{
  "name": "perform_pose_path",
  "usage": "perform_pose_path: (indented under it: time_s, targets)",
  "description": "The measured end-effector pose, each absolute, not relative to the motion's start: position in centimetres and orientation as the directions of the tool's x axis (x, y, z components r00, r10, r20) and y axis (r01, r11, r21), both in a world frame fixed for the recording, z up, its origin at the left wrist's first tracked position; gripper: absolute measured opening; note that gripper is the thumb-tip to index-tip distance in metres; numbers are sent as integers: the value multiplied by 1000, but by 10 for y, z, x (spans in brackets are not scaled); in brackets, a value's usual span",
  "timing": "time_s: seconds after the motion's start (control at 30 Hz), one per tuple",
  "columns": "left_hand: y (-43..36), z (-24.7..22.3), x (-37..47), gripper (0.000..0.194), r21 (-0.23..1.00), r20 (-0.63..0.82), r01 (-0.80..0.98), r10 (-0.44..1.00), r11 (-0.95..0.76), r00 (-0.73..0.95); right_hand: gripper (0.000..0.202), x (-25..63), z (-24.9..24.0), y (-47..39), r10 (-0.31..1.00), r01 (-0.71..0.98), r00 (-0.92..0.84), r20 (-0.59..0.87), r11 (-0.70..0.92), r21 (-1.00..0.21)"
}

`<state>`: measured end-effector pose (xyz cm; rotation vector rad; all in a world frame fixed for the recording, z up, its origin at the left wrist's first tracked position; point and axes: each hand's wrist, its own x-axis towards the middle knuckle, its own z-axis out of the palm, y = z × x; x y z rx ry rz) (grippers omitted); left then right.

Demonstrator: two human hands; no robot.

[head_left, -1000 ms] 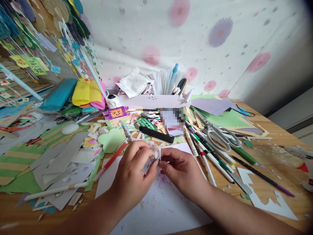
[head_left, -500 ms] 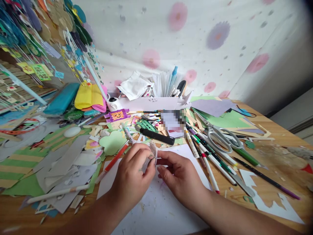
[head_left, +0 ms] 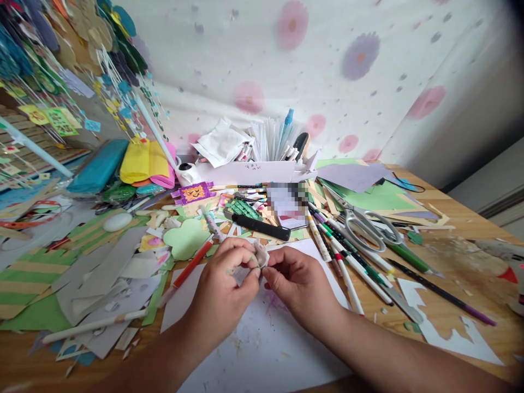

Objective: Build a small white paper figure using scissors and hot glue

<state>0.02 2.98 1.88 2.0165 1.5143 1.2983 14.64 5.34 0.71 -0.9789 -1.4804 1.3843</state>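
A small crumpled whitish piece, perhaps paper or tissue, is pinched between both hands above a white sheet with faint coloured marks. My left hand grips it from the left with thumb and fingers curled. From the right, my right hand holds its lower edge between thumb and forefinger. Green stains show on the left fingers. Just beyond the hands lies a black cutter, and a red marker lies left of my left hand.
Scissors and many pens lie to the right. Paper scraps cover the left side. Behind stands a white box of pens and sleeves. Strung paper ornaments hang at upper left.
The whitish piece sits lower and looks more folded between the fingertips. My right fingers have closed in on it. The whole view has shifted slightly.
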Motion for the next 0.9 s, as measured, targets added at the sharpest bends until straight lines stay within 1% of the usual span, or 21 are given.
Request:
perform_pose_path:
  time_s: [0.13, 0.47, 0.63, 0.73, 0.9]
  targets:
    - [31, 16, -1, 20, 753, 418, 556, 909, -352, 9, 9, 147, 8, 52, 948, 4, -315, 51, 55, -998]
    - [32, 15, -1, 18, 796, 373, 514, 928, -320, 0, 13, 149, 6, 55, 953, 77, -300, 25, 50, -996]
    - [34, 17, -5, 13, 809, 361, 474, 930, -347, 65, 16, 152, 8, 54, 943, 122, -328, 50, 94, -988]
    - [35, 18, -6, 13, 777, 389, 500, 916, -381, 94, 17, 154, 8, 54, 935, 157, -343, 87, 148, -976]
    - [35, 19, -6, 17, 649, 480, 608, 866, -457, 139, 19, 156, 6, 55, 919, 174, -368, 142, 218, -960]
